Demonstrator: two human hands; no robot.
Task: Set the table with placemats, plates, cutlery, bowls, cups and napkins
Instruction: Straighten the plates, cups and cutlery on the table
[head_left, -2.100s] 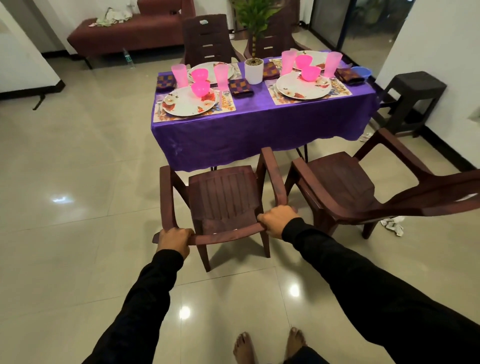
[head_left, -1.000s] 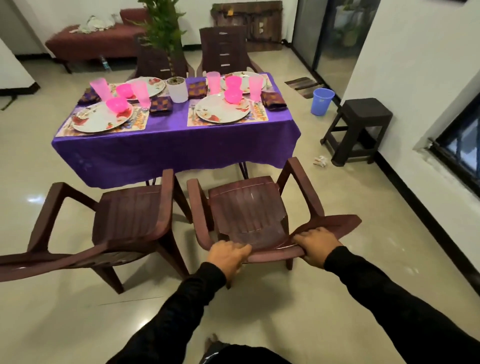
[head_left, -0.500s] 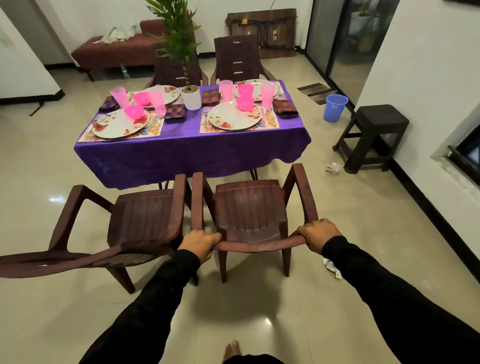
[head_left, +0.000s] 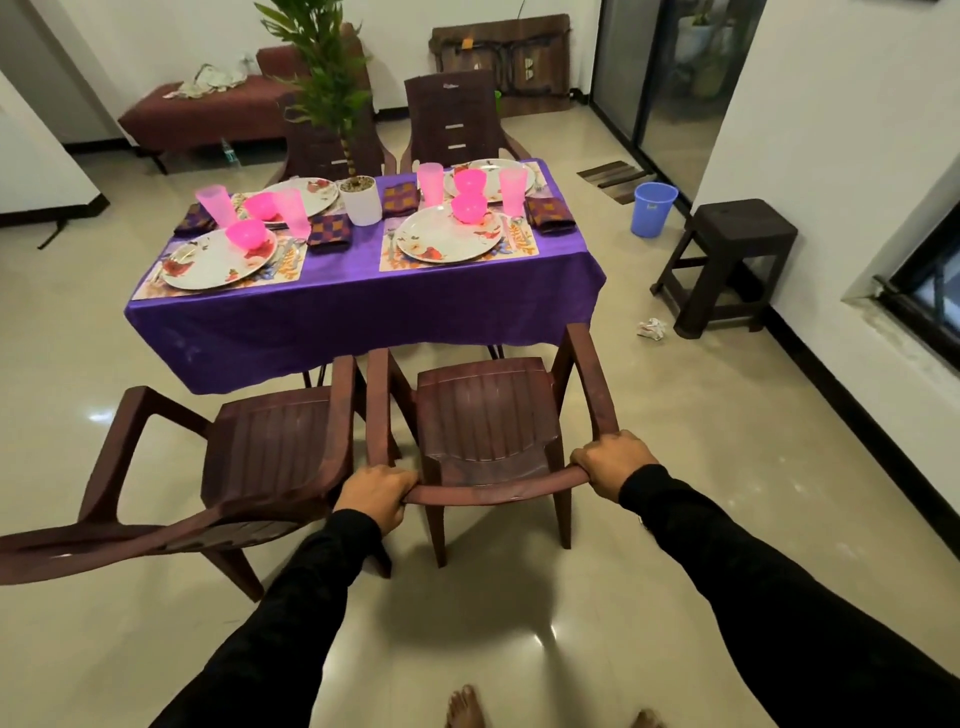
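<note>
Table (head_left: 363, 312) looms nearer than before, both grips, left hand (head_left: 375, 491) and right hand (head_left: 613, 462), still clutching the chair (head_left: 488, 415).

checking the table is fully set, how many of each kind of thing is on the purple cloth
white floral plates: 4
pink plastic bowls: 4
pink plastic cups: 4
checked folded napkins: 4
printed placemats: 4, far two mostly covered
white plant pot: 1
total: 21

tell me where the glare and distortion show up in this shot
Head view: ceiling-light glare spots on the glossy floor, a soft shadow under the chair gripped by both hands; wide-angle bending stretches the left chair at the frame edge.
</note>
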